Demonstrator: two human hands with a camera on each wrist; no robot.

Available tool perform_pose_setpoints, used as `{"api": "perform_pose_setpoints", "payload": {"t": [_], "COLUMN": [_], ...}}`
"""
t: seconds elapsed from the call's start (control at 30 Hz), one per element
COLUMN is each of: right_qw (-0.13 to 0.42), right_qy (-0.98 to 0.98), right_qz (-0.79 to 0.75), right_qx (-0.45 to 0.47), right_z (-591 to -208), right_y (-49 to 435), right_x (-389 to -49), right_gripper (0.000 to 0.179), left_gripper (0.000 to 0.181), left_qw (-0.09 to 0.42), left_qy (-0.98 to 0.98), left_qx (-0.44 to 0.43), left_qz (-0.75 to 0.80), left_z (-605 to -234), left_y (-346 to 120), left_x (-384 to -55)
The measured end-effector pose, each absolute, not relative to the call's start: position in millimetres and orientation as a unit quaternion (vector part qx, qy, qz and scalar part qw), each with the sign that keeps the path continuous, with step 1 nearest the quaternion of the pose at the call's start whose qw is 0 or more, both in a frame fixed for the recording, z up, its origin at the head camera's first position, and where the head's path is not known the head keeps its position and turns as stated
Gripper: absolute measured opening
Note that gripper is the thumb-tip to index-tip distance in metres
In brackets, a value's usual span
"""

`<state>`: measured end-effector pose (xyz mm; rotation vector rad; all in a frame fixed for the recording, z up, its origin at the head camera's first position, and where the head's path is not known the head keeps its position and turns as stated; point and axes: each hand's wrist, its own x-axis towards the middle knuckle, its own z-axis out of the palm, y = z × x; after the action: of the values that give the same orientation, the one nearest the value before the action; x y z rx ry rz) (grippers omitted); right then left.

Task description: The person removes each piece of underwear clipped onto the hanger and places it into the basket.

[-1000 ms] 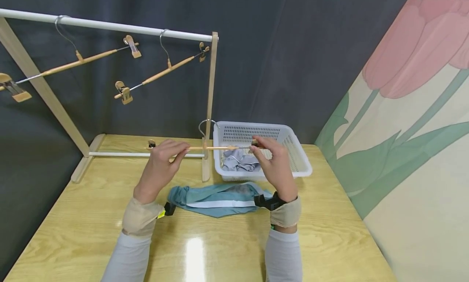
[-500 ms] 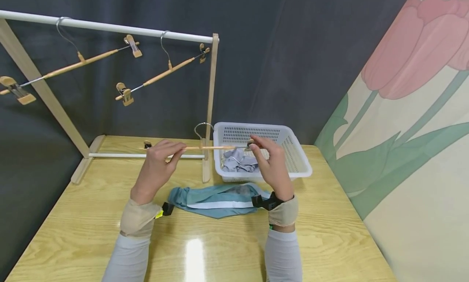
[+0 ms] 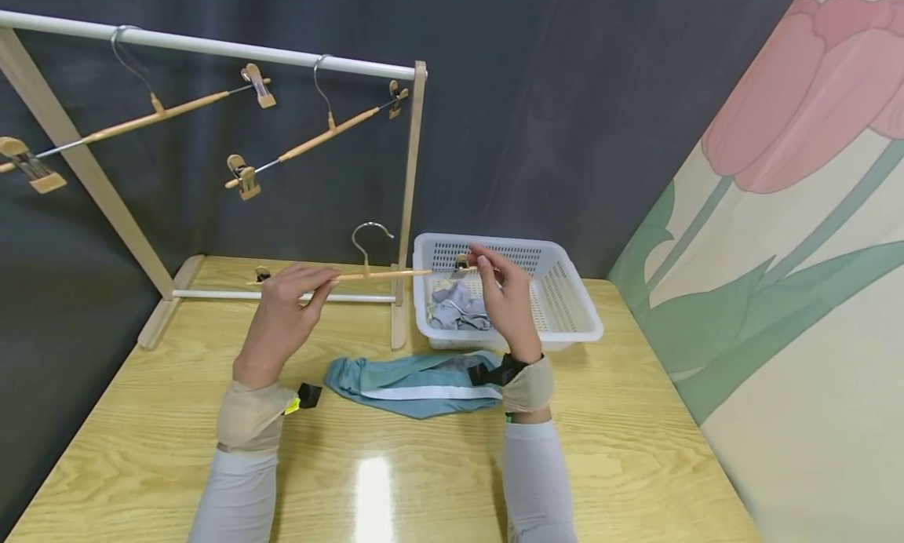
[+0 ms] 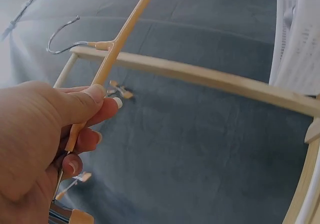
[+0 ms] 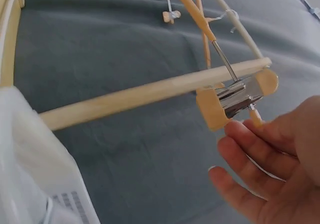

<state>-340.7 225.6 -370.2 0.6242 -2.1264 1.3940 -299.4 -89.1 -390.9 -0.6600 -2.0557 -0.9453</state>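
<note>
In the head view a wooden clip hanger (image 3: 384, 275) with a metal hook is held level above the table. My left hand (image 3: 286, 311) grips its bar left of the hook; in the left wrist view thumb and fingers (image 4: 97, 93) wrap the wood. My right hand (image 3: 510, 296) is at the other end, its thumb and fingertips pinching the short tip beyond the clip (image 5: 232, 102). That clip has nothing in its jaws. Below lies a folded teal garment (image 3: 417, 398) with a white stripe, partly hidden by the right wrist camera.
A white basket (image 3: 575, 304) with a crumpled grey-lilac garment (image 3: 459, 307) stands behind the teal one. At the left, a rack with a white rail (image 3: 233, 50) carries two more clip hangers (image 3: 155, 118). A dark curtain hangs behind; a tulip-patterned wall covering rises at the right.
Both hands have moved left with the hanger, and its hook now stands more upright. My right hand has shifted from around the clip to the hanger's outer tip.
</note>
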Motion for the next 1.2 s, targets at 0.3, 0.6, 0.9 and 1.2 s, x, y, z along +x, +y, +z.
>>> {"api": "perform_pose_setpoints", "payload": {"t": [0.3, 0.6, 0.9, 1.2], "right_qw": [0.229, 0.191, 0.177, 0.182], "right_qy": [-0.798, -0.826, -0.828, -0.834], "right_qz": [0.497, 0.47, 0.475, 0.471], "right_qx": [0.254, 0.246, 0.24, 0.223], "right_z": [-364.4, -367.3, -374.1, -376.5], "right_y": [184.3, 154.5, 138.4, 135.1], "right_x": [-385.6, -424.9, -437.7, -441.5], "right_gripper": [0.031, 0.045, 0.043, 0.035], "left_gripper": [0.021, 0.026, 0.038, 0.035], "left_qw": [0.362, 0.336, 0.319, 0.346], "left_qy": [-0.836, -0.865, -0.895, -0.903], "left_qx": [-0.227, -0.187, -0.14, -0.081], "left_qz": [-0.345, -0.323, -0.278, -0.241], "left_z": [-396.0, -401.6, -404.1, -388.5], "left_y": [-111.9, -151.8, -195.5, -232.1], "left_x": [-295.0, -286.0, -273.1, -258.0]}}
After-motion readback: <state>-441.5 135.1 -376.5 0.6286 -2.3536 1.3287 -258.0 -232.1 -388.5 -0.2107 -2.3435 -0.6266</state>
